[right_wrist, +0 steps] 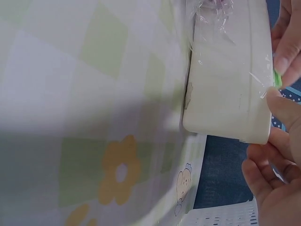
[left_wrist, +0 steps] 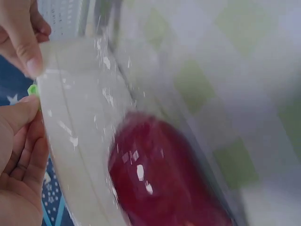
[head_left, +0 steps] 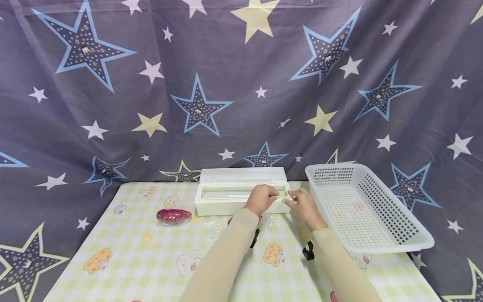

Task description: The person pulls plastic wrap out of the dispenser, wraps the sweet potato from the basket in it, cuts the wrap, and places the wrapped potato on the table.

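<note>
A white cling film dispenser box [head_left: 216, 208] stands near the back of the table, its lid [head_left: 243, 174] raised. My left hand [head_left: 260, 199] pinches a small green slider [left_wrist: 32, 90] at the top front edge of the box. At the box's right end, my right hand [head_left: 303, 205] grips the corner between thumb and fingers. Clear film [head_left: 216, 226] hangs down the box front onto the table. Before the box lies a shiny dark red, rounded item [left_wrist: 155, 174] with film about it; my left wrist mostly hides it in the head view.
A second dark red, elongated item [head_left: 173, 216] in clear film lies left of the box. A white perforated plastic basket [head_left: 377, 246] sits at the table's right side. Behind the table hangs a star-patterned curtain [head_left: 241, 126]; a checked cloth [head_left: 151, 260] covers the table.
</note>
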### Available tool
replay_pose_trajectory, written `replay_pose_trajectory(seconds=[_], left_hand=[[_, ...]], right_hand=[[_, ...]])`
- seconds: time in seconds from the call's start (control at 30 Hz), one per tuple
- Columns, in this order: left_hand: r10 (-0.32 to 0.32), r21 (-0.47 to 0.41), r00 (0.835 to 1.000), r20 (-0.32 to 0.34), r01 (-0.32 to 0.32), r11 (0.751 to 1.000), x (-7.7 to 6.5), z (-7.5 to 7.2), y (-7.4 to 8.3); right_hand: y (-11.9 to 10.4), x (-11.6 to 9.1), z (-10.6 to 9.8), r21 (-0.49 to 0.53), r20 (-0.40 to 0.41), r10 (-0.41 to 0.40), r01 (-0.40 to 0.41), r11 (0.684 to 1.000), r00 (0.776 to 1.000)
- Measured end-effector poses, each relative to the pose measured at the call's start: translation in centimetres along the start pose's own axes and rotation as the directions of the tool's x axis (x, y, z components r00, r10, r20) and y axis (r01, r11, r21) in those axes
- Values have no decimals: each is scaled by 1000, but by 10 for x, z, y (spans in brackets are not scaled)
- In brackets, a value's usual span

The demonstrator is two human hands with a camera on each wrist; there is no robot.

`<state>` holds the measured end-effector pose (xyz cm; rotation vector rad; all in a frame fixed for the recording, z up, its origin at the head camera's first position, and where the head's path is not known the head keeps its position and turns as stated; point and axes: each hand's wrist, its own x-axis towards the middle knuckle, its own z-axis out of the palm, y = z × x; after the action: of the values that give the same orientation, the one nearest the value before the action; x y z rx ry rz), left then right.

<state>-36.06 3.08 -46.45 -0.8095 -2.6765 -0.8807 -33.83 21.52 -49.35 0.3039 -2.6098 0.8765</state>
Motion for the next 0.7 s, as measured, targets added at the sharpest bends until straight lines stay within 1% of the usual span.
replay_pose_trajectory(seconds=[0.13,0.27,0.4,0.5,0.7], left_hand=[[23,19,999,-49,-22,1000,3,12,0],[34,25,997,-76,-32,999,5,16,-1],[26,21,998,-58,-24,999,4,14,-1],[28,28,999,-47,-27,999,3,13,1],[29,45,998,-47,-27,999,4,14,7]], right_hand=[[2,0,2,4,-8,-8,8,1000,1000],[3,1,3,5,-32,-27,27,1000,999],[3,0,4,-3,-25,-30,30,1000,999],[3,0,5,-1,-15,-16,16,1000,1000],[3,0,4,19,-20,-13,13,1000,1000]])
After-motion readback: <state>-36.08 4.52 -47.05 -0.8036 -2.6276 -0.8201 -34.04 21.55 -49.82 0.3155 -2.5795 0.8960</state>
